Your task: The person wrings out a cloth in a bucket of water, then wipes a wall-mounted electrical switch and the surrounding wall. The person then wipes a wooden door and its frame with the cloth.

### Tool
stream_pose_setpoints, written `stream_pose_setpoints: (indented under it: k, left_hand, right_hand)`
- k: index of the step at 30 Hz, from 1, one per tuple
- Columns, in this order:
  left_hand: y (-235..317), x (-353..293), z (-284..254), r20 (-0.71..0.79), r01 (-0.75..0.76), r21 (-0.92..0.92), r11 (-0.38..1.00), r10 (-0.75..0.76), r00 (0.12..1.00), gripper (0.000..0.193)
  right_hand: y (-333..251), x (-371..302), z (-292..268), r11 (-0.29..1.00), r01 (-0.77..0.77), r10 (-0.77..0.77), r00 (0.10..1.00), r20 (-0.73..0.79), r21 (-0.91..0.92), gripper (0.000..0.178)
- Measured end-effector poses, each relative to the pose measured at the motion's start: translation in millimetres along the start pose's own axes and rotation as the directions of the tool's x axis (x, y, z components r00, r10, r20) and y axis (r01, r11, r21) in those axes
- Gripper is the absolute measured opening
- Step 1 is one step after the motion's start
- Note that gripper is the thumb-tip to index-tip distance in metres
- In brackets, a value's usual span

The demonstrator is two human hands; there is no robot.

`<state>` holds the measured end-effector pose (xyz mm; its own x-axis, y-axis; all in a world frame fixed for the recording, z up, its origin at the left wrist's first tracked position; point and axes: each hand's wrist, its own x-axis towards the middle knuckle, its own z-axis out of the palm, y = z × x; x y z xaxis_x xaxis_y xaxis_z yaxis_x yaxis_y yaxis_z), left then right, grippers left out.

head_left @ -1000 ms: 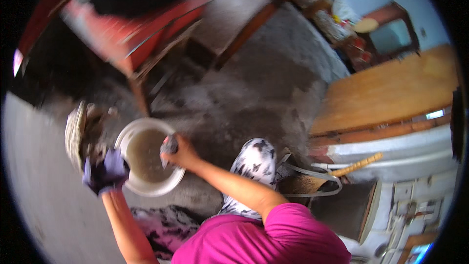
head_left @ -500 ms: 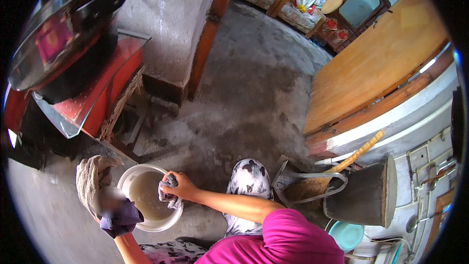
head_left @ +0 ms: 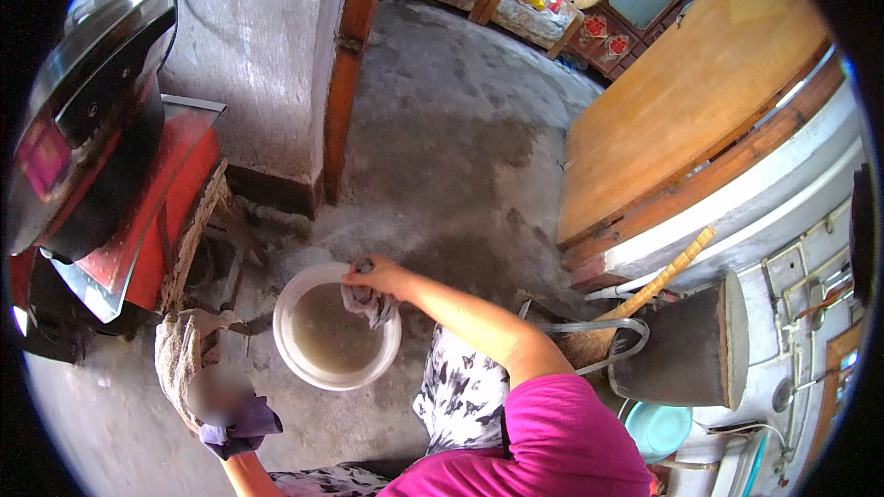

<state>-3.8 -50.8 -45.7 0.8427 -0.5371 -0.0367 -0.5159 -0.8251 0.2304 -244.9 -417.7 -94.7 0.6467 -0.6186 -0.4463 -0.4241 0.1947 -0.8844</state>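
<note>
My right hand (head_left: 385, 279) is closed on a crumpled grey rag (head_left: 370, 306), which hangs over the right side of a white bucket (head_left: 287, 350). Cloudy greyish water (head_left: 333, 336) fills part of the bucket. At the lower left, my left hand (head_left: 194, 427) is mostly hidden behind a bundle it holds up. A beige cloth (head_left: 175, 364) drapes over the bundle's far and left sides, and a dark purple cloth (head_left: 247, 423) covers its near end. A blurred patch hides the middle of the bundle.
A red glass-topped stand (head_left: 175, 198) carrying a large dark pan (head_left: 101, 97) is at the left. A wooden door (head_left: 691, 101) stands at the right. Near my right knee are a straw-coloured broom handle (head_left: 677, 262), a dark bin (head_left: 672, 354) and a turquoise basin (head_left: 660, 428).
My view has shifted, so the bucket sits farther right and up. My right hand has lifted the rag toward the bucket's far right rim. The bundle in my left hand is farther from the bucket.
</note>
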Motion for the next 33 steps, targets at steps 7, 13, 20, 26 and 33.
stream_pose_setpoints:
  k: [7, 13, 20, 26, 33]
  left_hand:
    - [6, 11, 22, 0.003, 0.017, -0.146, 0.989, -0.016, 1.000, 0.036]
    - [2, 2, 45, 0.016, 0.046, -0.266, 0.963, -0.043, 0.999, 0.040]
    - [-6, -78, 38, 0.433, -0.008, -0.169, 0.986, 0.082, 0.898, 0.039]
    - [126, -40, -18, 0.198, -0.326, -0.463, 0.824, 0.454, 0.869, 0.037]
    - [176, -86, -56, 0.619, 0.475, -0.785, 0.398, 0.522, 0.587, 0.028]
  right_hand:
    - [-13, 74, -71, 0.983, -0.175, 0.155, 0.951, -0.267, -0.054, 0.038]
    - [-10, 100, -95, 0.972, -0.178, 0.149, 0.971, -0.185, -0.151, 0.052]
    - [-25, 44, -73, 0.750, -0.026, -0.313, 0.867, -0.388, -0.661, 0.052]
    - [-55, -17, -63, 0.983, 0.123, 0.010, 0.709, -0.705, 0.137, 0.052]
    - [-145, -89, -36, 0.197, 0.122, 0.510, 0.835, -0.208, 0.973, 0.044]
